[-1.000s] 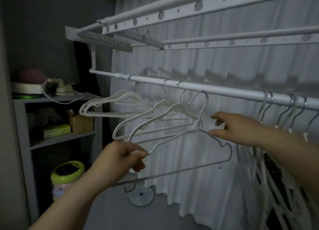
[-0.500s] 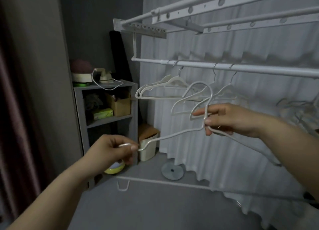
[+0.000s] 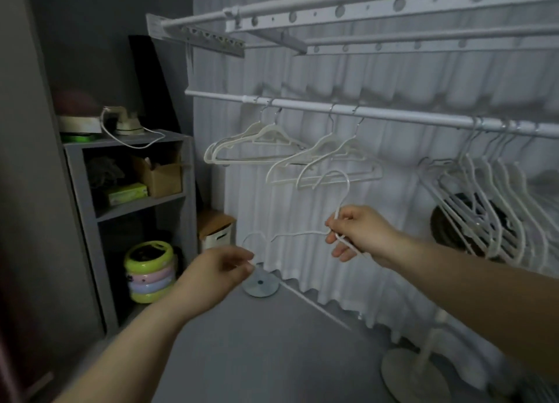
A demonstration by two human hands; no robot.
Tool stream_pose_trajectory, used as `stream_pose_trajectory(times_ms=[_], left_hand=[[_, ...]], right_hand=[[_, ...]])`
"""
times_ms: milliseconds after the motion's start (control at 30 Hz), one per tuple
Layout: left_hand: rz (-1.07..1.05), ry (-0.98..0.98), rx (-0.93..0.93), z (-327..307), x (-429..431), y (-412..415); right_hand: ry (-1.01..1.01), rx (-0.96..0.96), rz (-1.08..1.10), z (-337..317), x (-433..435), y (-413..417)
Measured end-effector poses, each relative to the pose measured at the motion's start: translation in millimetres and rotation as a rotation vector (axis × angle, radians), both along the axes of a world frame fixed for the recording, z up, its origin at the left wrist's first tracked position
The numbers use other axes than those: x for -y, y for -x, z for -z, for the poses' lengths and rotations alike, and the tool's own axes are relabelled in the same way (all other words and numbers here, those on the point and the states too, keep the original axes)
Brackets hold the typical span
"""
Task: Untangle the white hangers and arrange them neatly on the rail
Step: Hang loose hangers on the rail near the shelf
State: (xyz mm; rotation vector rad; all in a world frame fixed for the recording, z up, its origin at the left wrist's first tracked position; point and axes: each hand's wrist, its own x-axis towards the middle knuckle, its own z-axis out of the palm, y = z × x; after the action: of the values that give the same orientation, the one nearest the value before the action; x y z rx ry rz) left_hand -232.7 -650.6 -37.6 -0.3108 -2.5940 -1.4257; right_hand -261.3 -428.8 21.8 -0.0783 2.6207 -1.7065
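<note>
A white rail [image 3: 393,116] runs across in front of the curtain. Two white hangers [image 3: 257,142] hang at its left, two more [image 3: 326,157] near the middle, and a tangled bunch [image 3: 490,190] of several at the right. One loose white hanger [image 3: 341,184] is off the rail, below the middle pair. My right hand [image 3: 360,233] grips its neck, hook pointing up. My left hand [image 3: 220,269] pinches its left shoulder end, lower and to the left.
A grey shelf unit [image 3: 130,209] stands at the left with a cardboard box [image 3: 160,175] and an iron [image 3: 124,121] on top. A stacked pastel container [image 3: 149,272], a white bin [image 3: 217,230], a floor disc [image 3: 261,286] and a round stand base [image 3: 405,372] sit on the floor.
The loose hanger has come away from the rail and been lowered, held in both hands. The view swung left, then back right, so the right-hand bunch shows again.
</note>
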Motion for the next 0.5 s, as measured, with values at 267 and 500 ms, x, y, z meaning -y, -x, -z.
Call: stream_pose_trajectory(times_ms=[267,500], left_hand=[[0.233,-0.068,0.078,9,-48,-9],[0.451,-0.101,0.412,-13,-86,-8]], right_hand=[[-0.013,0.109,0.069,20,-24,-11],[-0.135,-0.013,0.061,3,-51,-6]])
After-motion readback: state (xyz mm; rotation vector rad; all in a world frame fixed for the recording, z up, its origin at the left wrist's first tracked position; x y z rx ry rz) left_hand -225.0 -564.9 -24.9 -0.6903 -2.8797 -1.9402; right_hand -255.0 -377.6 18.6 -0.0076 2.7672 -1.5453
